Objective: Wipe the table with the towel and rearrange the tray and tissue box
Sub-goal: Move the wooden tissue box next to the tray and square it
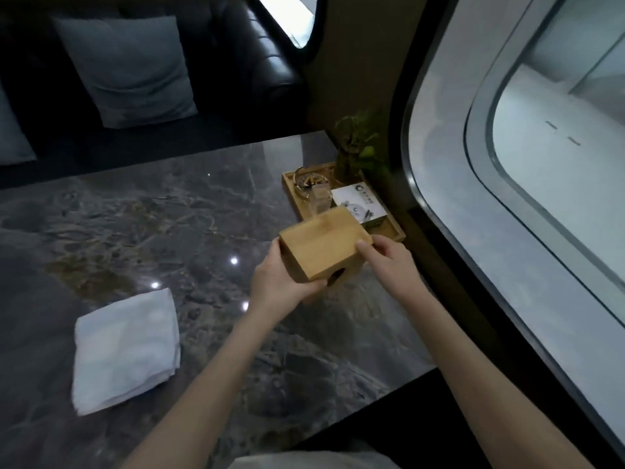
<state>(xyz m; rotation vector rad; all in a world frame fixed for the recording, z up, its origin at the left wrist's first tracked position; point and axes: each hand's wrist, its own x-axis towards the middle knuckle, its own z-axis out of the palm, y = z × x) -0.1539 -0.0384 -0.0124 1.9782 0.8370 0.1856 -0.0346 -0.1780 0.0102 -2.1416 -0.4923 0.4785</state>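
Head camera view: two bare hands hold a wooden tissue box (324, 247) up over a dark marble table (169, 225). The left hand (275, 282) grips the box's left end, with the fingers curled under it. The right hand (392, 262) grips the right end, and its thumb (368, 250) lies flat on the top of the box. The box is tilted, and a dark hole shows on the side that faces the person.

Just past the hands, by the window wall, sits a wooden tray (394, 228). In the tray are a white card box (358, 204), a clear glass jar (319, 198), a round glass dish (309, 181) and a small green plant (358, 147). The tissue box hides the near corner of the tray.

A folded white towel (126, 350) lies flat on the table, well to the left of the left hand and nearer to the person. No hand touches it.

Across the table is a dark sofa (236, 62) with a grey cushion (128, 69).
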